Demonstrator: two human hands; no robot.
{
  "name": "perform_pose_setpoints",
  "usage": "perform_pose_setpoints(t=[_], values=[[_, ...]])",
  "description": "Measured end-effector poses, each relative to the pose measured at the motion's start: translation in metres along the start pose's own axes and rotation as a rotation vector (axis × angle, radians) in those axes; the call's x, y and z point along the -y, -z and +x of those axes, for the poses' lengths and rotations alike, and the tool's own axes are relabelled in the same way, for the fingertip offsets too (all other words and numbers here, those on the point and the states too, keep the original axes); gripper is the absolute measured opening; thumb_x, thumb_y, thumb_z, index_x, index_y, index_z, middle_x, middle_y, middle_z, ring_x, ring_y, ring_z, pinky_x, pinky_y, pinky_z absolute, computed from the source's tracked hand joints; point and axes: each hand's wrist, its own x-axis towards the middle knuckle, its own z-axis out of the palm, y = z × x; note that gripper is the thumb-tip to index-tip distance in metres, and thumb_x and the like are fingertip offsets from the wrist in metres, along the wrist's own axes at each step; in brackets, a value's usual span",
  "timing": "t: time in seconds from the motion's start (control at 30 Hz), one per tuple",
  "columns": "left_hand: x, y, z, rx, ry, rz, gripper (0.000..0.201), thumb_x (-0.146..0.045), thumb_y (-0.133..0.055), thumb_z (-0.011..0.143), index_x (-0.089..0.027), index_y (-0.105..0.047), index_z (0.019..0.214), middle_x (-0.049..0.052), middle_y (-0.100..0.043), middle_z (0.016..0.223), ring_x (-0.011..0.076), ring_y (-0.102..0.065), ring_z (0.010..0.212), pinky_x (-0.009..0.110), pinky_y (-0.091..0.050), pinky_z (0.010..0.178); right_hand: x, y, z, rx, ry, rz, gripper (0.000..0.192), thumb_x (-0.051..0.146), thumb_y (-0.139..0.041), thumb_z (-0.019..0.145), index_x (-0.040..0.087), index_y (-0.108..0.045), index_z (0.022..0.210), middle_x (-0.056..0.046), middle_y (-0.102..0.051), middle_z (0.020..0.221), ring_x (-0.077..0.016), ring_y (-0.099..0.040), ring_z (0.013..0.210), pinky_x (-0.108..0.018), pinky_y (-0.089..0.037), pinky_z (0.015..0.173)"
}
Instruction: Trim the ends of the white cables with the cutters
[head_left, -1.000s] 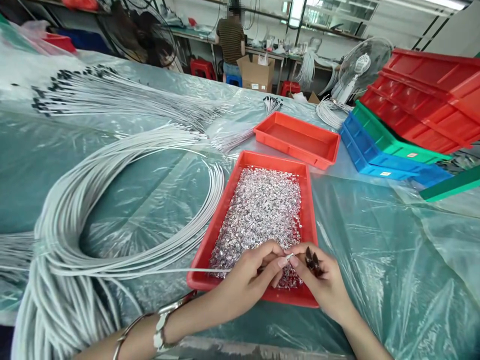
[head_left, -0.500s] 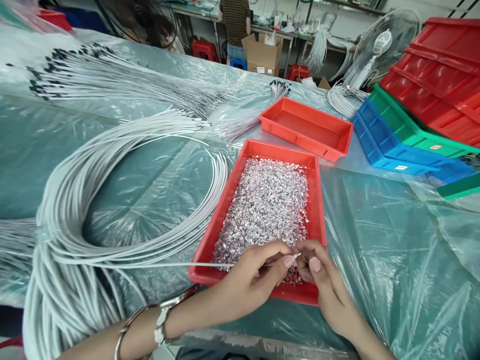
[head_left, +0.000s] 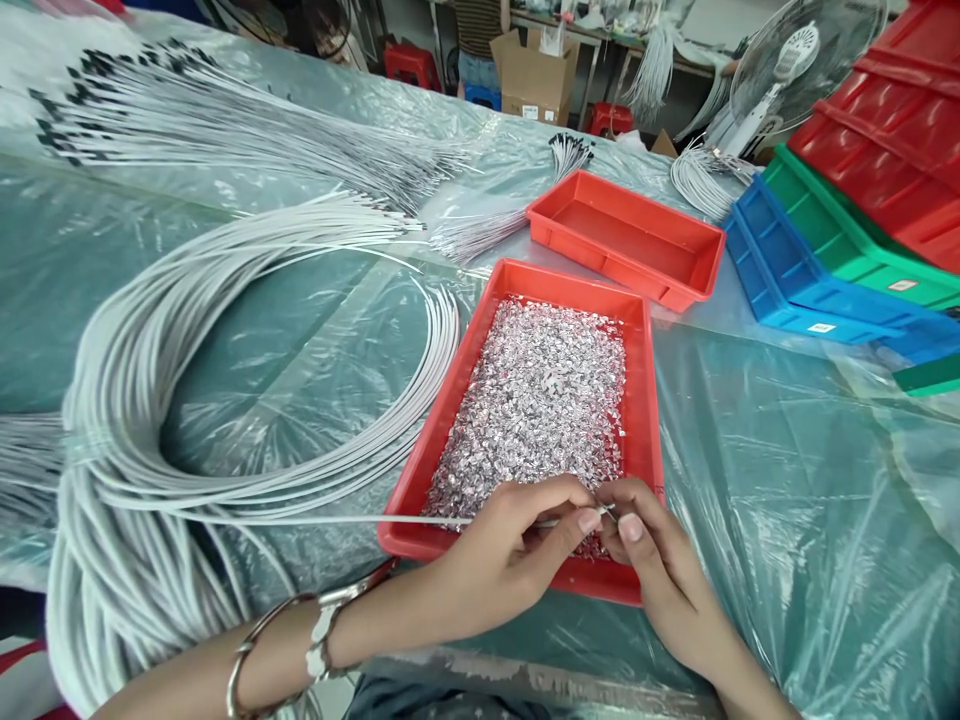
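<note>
My left hand (head_left: 517, 545) pinches the end of a thin white cable (head_left: 300, 518) that runs in from the left. My right hand (head_left: 649, 560) meets it fingertip to fingertip and holds a small silver metal piece (head_left: 607, 512) against the cable's tip. Both hands hover over the near end of a red tray (head_left: 420, 480) heaped with several shiny metal pieces (head_left: 544, 400). The cable leads back to a big coil of white cables (head_left: 150, 430) on the left.
An empty red tray (head_left: 626, 235) lies behind the full one. Blue (head_left: 795, 280), green (head_left: 840, 235) and red bins (head_left: 892, 120) stack at the right, with a desk fan (head_left: 795, 60) behind. Bundled white cables (head_left: 225, 140) fan across the plastic-covered table (head_left: 787, 480). A person stands far back.
The view has tilted down and nearer the table. My right hand has turned, its thumb now up against the cable tip; both hands stay joined over the tray's near end.
</note>
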Motion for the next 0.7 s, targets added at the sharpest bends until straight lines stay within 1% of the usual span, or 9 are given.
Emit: perform_pose_setpoints(t=[0.1,0.3,0.43,0.57,0.7], values=[[0.0005,-0.0002,-0.0001,-0.007,0.008,0.006,0.024,-0.024,-0.045,0.098,-0.018,-0.047,0.075,-0.006,-0.037,0.064,0.0075,-0.032,0.056,0.02,-0.028,0.049,0.0011,0.0016,0.0014,0.0,0.012,-0.033,0.019,0.04,-0.037,0.104,0.029,-0.052,0.101,0.004,-0.043,0.07,-0.0149,-0.042,0.063,-0.025,-0.036,0.059],[0.0009,-0.0015,-0.0002,-0.046,-0.023,0.062,0.021,-0.022,-0.047,0.097,-0.017,-0.051,0.078,-0.005,-0.044,0.065,0.0071,-0.037,0.057,0.019,-0.03,0.05,0.0061,0.0055,0.0028,0.014,0.051,-0.117,0.017,0.035,-0.039,0.104,0.026,-0.052,0.098,0.004,-0.046,0.072,-0.0133,-0.045,0.063,-0.025,-0.035,0.059],[0.0006,-0.0026,-0.0025,-0.056,-0.042,0.12,0.018,-0.018,-0.048,0.096,-0.017,-0.055,0.08,-0.005,-0.048,0.066,0.0066,-0.04,0.057,0.019,-0.032,0.052,0.0079,0.0049,0.0019,0.013,0.046,-0.133,0.016,0.034,-0.04,0.104,0.025,-0.051,0.096,0.004,-0.046,0.071,-0.0133,-0.046,0.063,-0.024,-0.036,0.059],[0.0015,-0.0036,-0.0048,-0.057,-0.09,0.182,0.014,-0.015,-0.049,0.096,-0.017,-0.057,0.085,-0.005,-0.053,0.068,0.0065,-0.044,0.058,0.019,-0.034,0.056,0.0083,0.0042,0.0025,0.011,0.047,-0.14,0.016,0.034,-0.04,0.104,0.025,-0.05,0.095,0.005,-0.046,0.07,-0.0133,-0.045,0.061,-0.024,-0.036,0.058],[0.002,-0.0032,-0.0061,-0.054,-0.102,0.209,0.014,-0.014,-0.048,0.097,-0.018,-0.055,0.086,-0.006,-0.052,0.069,0.006,-0.042,0.058,0.019,-0.033,0.056,0.0089,0.0035,0.0031,0.019,0.053,-0.11,0.016,0.034,-0.04,0.104,0.026,-0.05,0.094,0.006,-0.045,0.069,-0.0121,-0.044,0.06,-0.023,-0.034,0.056]])
